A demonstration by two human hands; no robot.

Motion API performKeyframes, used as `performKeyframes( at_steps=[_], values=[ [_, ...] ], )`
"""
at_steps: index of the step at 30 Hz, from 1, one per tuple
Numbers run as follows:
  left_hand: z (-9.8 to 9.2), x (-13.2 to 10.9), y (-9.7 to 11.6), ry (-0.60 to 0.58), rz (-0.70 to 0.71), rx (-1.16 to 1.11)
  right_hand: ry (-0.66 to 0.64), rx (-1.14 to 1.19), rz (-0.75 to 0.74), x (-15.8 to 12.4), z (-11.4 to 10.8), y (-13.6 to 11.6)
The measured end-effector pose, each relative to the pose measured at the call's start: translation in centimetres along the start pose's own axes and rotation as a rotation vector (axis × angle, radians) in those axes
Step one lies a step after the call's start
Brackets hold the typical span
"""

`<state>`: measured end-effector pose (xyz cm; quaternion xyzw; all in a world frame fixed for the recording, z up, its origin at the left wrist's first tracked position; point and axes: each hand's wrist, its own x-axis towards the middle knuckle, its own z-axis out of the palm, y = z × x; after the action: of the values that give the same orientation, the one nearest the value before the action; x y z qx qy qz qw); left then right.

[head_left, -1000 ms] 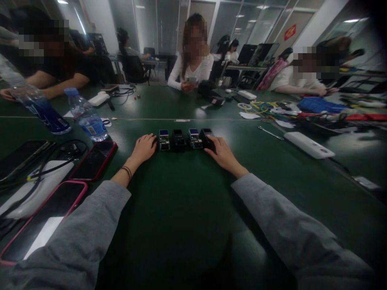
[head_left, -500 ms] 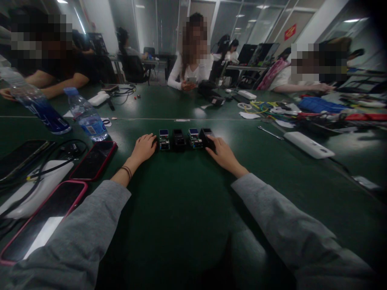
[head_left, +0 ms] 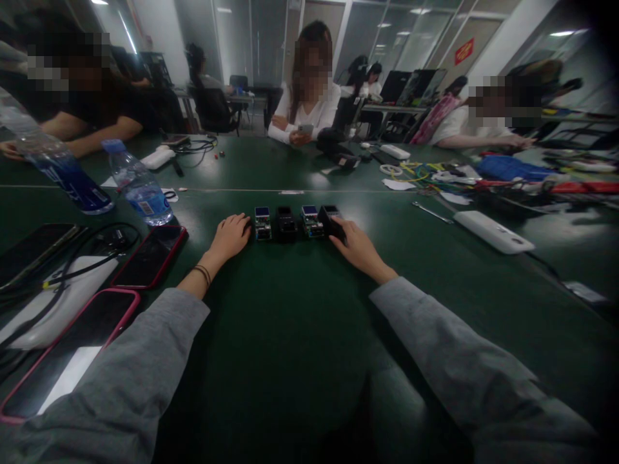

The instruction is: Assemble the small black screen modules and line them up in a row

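Note:
Several small electronic modules stand in a row on the green table (head_left: 300, 322): two with lit blue screens (head_left: 262, 223) (head_left: 310, 221) and two black cases (head_left: 285, 223) (head_left: 331, 219). My left hand (head_left: 231, 236) lies flat on the table, fingers loosely stretched, its fingertips against the leftmost module. My right hand (head_left: 354, 243) rests at the other end, fingers laid on the rightmost black case. Grey sleeves cover both forearms.
Two water bottles (head_left: 139, 187) (head_left: 53, 161), phones (head_left: 151, 256) (head_left: 72, 348), cables and a white power bank (head_left: 53, 303) fill the left side. Another white power bank (head_left: 493, 231), a metal tool (head_left: 432, 213) and colourful wires (head_left: 425, 171) lie to the right. Other people sit across the table.

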<state>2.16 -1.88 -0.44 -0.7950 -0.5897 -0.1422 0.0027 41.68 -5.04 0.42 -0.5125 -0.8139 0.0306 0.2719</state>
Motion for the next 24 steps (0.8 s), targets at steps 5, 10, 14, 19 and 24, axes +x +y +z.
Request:
performKeyframes(
  at_steps=[5, 10, 14, 19, 24],
  values=[
    [0.09, -0.03, -0.07, 0.021, 0.007, 0.002, 0.003, 0.007, -0.001, -0.18, -0.16, -0.28],
    [0.02, -0.02, -0.09, 0.01, 0.004, -0.005, 0.005, -0.005, -0.006, -0.31, -0.37, -0.58],
    [-0.06, -0.07, 0.03, 0.006, -0.007, -0.015, 0.017, -0.039, 0.018, -0.27, -0.36, -0.46],
    [-0.32, -0.23, 0.27, 0.003, -0.006, -0.014, 0.003, -0.029, 0.005, -0.08, -0.01, 0.06],
    [-0.24, -0.11, 0.17, 0.003, -0.004, -0.015, 0.003, -0.023, 0.009, -0.1, 0.26, 0.39]
  ],
)
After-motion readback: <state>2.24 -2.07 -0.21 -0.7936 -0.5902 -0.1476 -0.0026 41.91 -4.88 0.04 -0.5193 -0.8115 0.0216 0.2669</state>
